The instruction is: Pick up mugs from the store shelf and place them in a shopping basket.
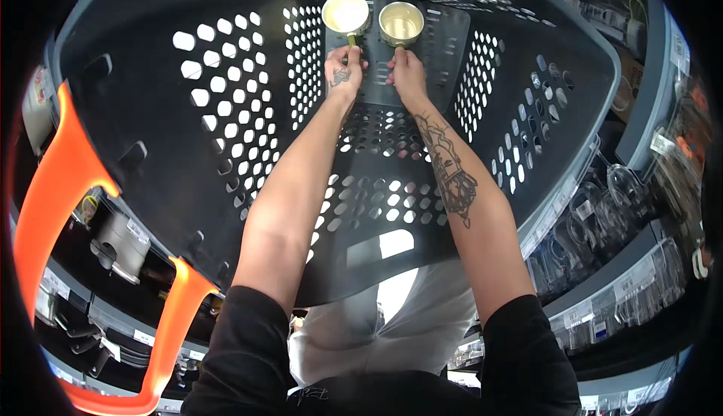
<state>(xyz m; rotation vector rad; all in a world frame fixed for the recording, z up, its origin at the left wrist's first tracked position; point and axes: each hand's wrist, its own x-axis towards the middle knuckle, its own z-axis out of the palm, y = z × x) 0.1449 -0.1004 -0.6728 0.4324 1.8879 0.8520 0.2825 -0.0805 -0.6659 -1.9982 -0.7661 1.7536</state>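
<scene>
Both my arms reach deep into a black perforated plastic shopping basket (pixel 152 111). My left hand (pixel 343 68) pinches the olive-green handle of a small round cup (pixel 345 14), whose pale inside is lit brightly. Beside it, my right hand (pixel 408 71) grips the short handle of a second small cup (pixel 401 22) with a cream inside. The two cups are side by side, a little apart, mouths facing me, near the basket's bottom panel. Whether they rest on that panel I cannot tell. No contents show in the right cup; glare hides the inside of the left one.
An orange basket handle (pixel 45 190) hangs down on the left. Shop shelves surround the basket: clear glassware (pixel 587 212) with price tags on the right, a metal kitchen item (pixel 118 246) and dark-handled utensils (pixel 85 331) on the left.
</scene>
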